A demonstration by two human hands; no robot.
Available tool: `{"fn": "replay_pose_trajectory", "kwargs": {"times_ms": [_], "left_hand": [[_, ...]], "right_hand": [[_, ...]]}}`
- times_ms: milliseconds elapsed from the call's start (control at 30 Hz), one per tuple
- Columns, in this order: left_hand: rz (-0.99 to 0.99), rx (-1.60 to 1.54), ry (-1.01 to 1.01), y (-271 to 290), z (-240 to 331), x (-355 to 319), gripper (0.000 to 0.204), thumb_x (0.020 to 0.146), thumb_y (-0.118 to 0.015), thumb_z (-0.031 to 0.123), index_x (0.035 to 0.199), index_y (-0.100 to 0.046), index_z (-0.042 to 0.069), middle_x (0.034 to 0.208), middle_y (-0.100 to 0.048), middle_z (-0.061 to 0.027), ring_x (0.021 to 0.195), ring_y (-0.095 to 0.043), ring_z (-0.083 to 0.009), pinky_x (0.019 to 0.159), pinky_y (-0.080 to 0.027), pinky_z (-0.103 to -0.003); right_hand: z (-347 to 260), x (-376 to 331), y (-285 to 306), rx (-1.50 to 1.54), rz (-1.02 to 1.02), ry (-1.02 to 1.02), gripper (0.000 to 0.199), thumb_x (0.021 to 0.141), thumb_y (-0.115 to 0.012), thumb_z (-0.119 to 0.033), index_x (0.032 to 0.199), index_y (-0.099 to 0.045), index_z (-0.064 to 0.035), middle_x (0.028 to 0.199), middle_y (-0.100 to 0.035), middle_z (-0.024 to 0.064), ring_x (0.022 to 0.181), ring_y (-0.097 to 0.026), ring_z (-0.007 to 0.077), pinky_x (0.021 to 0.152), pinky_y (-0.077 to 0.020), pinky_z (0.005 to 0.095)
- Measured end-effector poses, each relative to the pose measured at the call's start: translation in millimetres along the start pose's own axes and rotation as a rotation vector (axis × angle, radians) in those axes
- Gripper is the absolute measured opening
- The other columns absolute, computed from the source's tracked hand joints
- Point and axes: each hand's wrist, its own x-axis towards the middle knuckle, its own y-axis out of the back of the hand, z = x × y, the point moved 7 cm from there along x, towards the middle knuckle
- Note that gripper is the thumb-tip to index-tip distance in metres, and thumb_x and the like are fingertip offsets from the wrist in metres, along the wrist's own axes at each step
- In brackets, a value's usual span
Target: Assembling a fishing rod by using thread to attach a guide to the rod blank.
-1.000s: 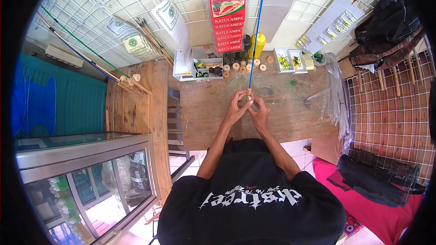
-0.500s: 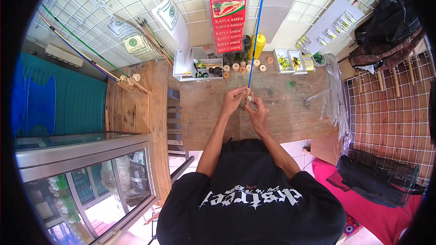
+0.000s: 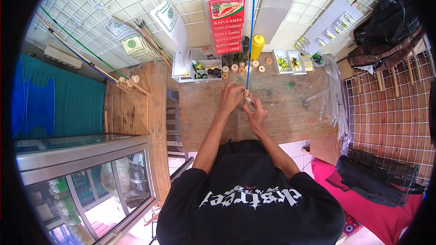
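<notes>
A thin blue fishing rod (image 3: 251, 31) stands nearly upright over the wooden worktable, its lower end between my two hands. At that end is a short pale wooden handle (image 3: 246, 93). My right hand (image 3: 256, 112) is closed around the lower part of the handle, its fingers hiding much of it. From the other side my left hand (image 3: 232, 94) pinches with thumb and forefinger where the blue shaft meets the wood. Beyond the hands, several small round wooden pieces (image 3: 261, 69) lie on the table.
At the table's back stand a white divided box (image 3: 195, 80), a yellow squeeze bottle (image 3: 257, 47) and small white trays (image 3: 282, 61) of lures. Red packets (image 3: 227, 27) hang above. More rods (image 3: 86, 56) lean at left, near a glass cabinet (image 3: 91, 172). Clear plastic sleeves (image 3: 335, 95) droop over the right side.
The rod's upper part has swung slightly left. Both hands have shifted a little, the left one with its fingers more bent, and keep hold of the rod's lower end.
</notes>
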Motion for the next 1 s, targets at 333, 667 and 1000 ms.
{"fn": "replay_pose_trajectory", "kwargs": {"times_ms": [333,667,1000], "left_hand": [[0.260,-0.112,0.142,-7.9,0.4,-23.3,0.006,0.079,-0.065,0.006,0.085,-0.065,0.006,0.084,-0.065,-0.0079,0.086,-0.057,-0.0284,0.077,-0.042,-0.040],[0.161,-0.268,0.138,-10.8,-9.6,-34.0,0.010,0.084,-0.059,0.005,0.092,-0.057,-0.001,0.093,-0.058,-0.0169,0.091,-0.054,-0.0372,0.082,-0.043,-0.043],[-0.029,-0.884,0.347,-41.9,-21.6,-50.6,0.013,0.090,-0.061,0.009,0.096,-0.049,0.004,0.089,-0.056,-0.0044,0.089,-0.054,-0.0102,0.081,-0.046,-0.028]], "right_hand": [[1.7,-2.2,0.6,0.013,0.075,-0.035,0.034,0.081,-0.070,-0.005,0.113,-0.061,0.0000,0.098,-0.068,0.0175,0.091,-0.068,0.0239,0.079,-0.0562,0.0352],[-2.7,-1.3,1.1,-0.008,0.087,-0.004,0.036,0.080,-0.071,-0.007,0.115,-0.062,-0.0027,0.098,-0.069,0.0156,0.087,-0.069,0.0239,0.076,-0.0568,0.0334],[-6.7,-5.6,-0.1,0.015,0.011,-0.049,0.038,0.083,-0.069,-0.010,0.119,-0.059,-0.0065,0.101,-0.067,0.0185,0.092,-0.068,0.0292,0.074,-0.0547,0.0365]]}}
